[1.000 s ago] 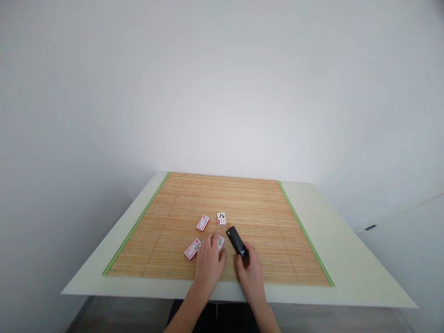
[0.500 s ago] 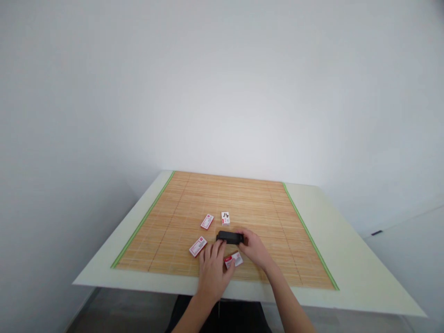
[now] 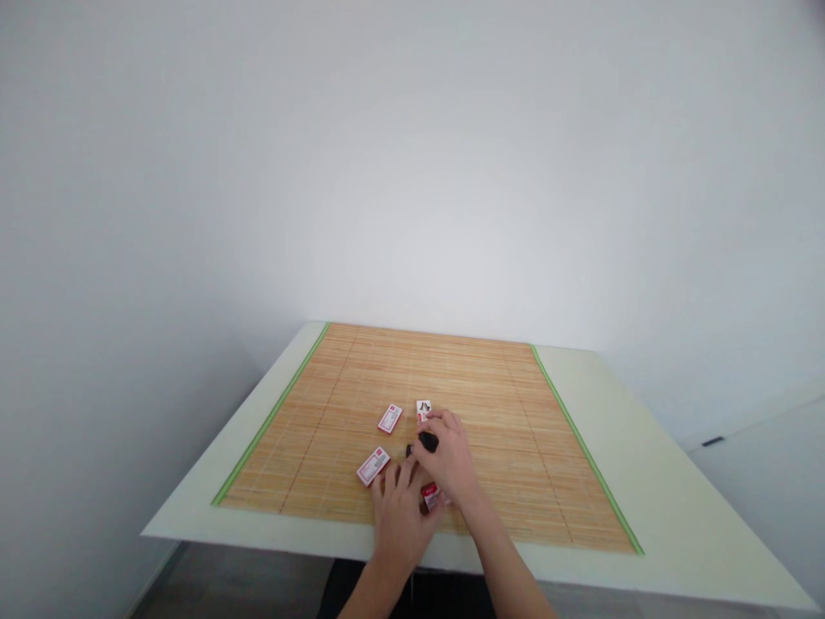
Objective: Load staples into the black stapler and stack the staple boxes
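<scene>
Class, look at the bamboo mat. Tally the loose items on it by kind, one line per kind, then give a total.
Small red-and-white boxes: 4
Black tool, gripped by the right hand: 1
Total: 5

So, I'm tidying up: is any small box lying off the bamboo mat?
No, all four boxes lie on the mat.

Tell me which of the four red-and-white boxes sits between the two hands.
The nearest box, tucked between the left hand and the right hand, which grips a black stapler. The other three lie on the mat farther back or left.
</scene>
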Tool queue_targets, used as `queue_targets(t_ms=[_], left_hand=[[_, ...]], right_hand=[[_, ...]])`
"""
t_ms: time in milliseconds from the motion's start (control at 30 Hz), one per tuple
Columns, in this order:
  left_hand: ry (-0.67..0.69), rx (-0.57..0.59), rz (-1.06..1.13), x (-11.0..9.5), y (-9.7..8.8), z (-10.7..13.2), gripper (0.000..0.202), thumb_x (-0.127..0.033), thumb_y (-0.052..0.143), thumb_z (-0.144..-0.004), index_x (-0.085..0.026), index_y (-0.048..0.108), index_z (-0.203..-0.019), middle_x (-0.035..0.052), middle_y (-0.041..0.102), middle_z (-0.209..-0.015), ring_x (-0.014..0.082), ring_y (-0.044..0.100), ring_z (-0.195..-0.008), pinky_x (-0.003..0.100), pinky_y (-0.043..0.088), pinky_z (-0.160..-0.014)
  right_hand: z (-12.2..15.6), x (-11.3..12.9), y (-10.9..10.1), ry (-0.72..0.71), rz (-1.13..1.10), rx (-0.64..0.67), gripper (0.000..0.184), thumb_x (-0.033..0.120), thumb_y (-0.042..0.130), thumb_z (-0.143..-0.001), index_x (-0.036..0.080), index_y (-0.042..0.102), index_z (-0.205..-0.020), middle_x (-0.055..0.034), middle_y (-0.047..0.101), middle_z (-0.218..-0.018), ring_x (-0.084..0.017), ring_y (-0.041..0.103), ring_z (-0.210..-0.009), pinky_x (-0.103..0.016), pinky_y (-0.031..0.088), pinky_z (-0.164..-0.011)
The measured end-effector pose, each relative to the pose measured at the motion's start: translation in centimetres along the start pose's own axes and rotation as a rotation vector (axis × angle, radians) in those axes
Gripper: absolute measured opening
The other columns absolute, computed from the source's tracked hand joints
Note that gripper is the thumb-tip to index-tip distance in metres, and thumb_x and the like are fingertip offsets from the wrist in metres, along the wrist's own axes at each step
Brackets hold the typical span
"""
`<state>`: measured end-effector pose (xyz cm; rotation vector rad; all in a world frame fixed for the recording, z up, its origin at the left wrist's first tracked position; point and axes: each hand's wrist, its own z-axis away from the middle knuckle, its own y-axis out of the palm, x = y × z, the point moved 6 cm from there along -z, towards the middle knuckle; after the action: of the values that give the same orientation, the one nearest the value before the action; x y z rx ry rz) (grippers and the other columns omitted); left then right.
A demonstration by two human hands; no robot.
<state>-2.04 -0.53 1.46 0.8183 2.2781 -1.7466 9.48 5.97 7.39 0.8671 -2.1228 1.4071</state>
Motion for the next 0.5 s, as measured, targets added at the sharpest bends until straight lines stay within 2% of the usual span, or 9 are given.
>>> queue_targets(t_ms=[100, 233, 367, 500], left_hand=[[0.005, -0.020, -0.013, 0.1, 0.0, -0.1, 0.051, -0.042, 0.065, -0.090, -0.033, 0.061, -0.140, 0.0064, 0.059, -0.142, 0.0372, 0.048, -0.125, 0.056, 0.033, -0.106], [0.003, -0.030, -0.024, 0.3, 0.3, -0.1, 0.053, -0.041, 0.066, -0.089, -0.031, 0.060, -0.142, 0.0074, 0.061, -0.140, 0.0377, 0.049, -0.124, 0.056, 0.034, -0.106], [0.008, -0.029, -0.016, 0.2, 0.6, -0.2, 0.053, -0.039, 0.065, -0.090, -0.030, 0.060, -0.142, 0.0076, 0.061, -0.140, 0.0365, 0.051, -0.123, 0.054, 0.037, -0.105], [0.030, -0.009, 0.029, 0.9, 0.8, 0.0, 0.057, -0.039, 0.065, -0.089, -0.030, 0.056, -0.144, 0.0075, 0.061, -0.139, 0.0353, 0.052, -0.125, 0.053, 0.039, -0.107]], right_hand=[[1.1, -1.7, -3.8, 0.046, -0.058, -0.109, 0.016, 0.030, 0.067, -0.087, 0.026, 0.076, -0.099, -0.0074, 0.068, -0.113, -0.024, 0.061, -0.110, -0.040, 0.048, -0.099], [4.3, -8.0, -7.4, 0.306, -0.212, -0.220, 0.038, 0.050, 0.058, -0.092, 0.022, 0.074, -0.113, -0.0106, 0.072, -0.112, -0.023, 0.068, -0.088, -0.034, 0.055, -0.072], [7.0, -13.7, -7.9, 0.510, -0.320, -0.224, 0.056, 0.060, 0.057, -0.088, 0.018, 0.072, -0.122, -0.0116, 0.076, -0.107, -0.025, 0.071, -0.084, -0.039, 0.058, -0.076], [8.3, -15.6, -8.5, 0.578, -0.365, -0.230, 0.067, 0.066, 0.062, -0.082, 0.018, 0.069, -0.128, -0.0128, 0.076, -0.111, -0.027, 0.072, -0.089, -0.041, 0.059, -0.080]])
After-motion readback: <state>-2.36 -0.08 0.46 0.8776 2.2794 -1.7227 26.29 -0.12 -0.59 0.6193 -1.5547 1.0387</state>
